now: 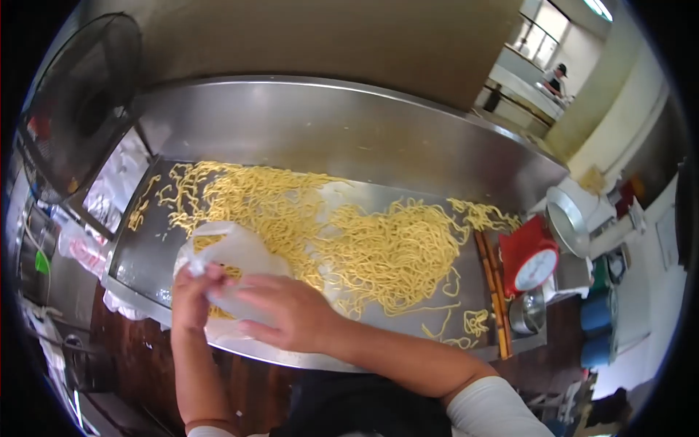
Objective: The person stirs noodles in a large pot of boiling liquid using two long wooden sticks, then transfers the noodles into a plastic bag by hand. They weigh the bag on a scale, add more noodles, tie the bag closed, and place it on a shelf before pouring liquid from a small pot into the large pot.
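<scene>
pinching bag (251, 251) by top, left hand (192, 300); right hand (291, 315) open, bag between both

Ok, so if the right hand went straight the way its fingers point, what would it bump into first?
Probably the plastic bag, right by the right hand, and then the left hand. I can't tell whether they already touch.

Low route blocked at right

Red scale (529, 256): metal bowl (528, 315) just in front, bamboo poles (495, 295) just left, both in the way. Room above the noodle heap (397, 255) farther left; steel backsplash (349, 131) walls the rear.
</scene>
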Action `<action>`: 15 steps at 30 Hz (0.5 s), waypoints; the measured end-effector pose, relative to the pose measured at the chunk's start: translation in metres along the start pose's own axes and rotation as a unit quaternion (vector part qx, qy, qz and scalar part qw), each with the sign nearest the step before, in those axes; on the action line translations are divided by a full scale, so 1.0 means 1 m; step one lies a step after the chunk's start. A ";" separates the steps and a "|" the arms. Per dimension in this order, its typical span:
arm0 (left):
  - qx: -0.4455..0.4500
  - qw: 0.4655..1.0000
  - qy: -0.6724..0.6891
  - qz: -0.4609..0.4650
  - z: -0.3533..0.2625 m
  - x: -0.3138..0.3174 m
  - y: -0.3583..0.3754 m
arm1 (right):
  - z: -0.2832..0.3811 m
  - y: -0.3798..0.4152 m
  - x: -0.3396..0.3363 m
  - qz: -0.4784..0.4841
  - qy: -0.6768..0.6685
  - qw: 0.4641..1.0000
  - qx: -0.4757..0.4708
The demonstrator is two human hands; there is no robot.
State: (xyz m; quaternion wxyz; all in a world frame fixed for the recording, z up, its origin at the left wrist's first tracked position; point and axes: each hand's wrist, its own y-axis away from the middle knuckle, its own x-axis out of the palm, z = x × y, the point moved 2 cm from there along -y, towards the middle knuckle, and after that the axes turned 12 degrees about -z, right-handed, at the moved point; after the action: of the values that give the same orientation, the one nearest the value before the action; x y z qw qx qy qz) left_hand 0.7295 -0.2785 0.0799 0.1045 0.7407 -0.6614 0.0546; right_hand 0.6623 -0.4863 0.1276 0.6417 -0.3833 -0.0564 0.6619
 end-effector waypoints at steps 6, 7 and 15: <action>-0.002 1.000 0.018 -0.016 -0.049 0.045 0.034 | -0.118 0.171 -0.088 -0.009 -0.015 0.912 0.411; 0.021 1.000 0.003 0.013 -0.057 0.059 0.044 | -0.122 0.189 -0.100 -0.019 -0.043 0.889 0.455; 0.138 0.961 0.080 0.224 -0.147 0.191 0.110 | -0.098 0.236 -0.117 0.112 -0.328 0.758 0.553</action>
State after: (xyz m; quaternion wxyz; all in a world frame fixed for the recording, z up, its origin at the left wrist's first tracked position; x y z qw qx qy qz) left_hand 0.6518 -0.4418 0.2742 0.0386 0.5738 -0.7861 0.2265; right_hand 0.5153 -0.6718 -0.0234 0.6052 0.2751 0.1556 0.7306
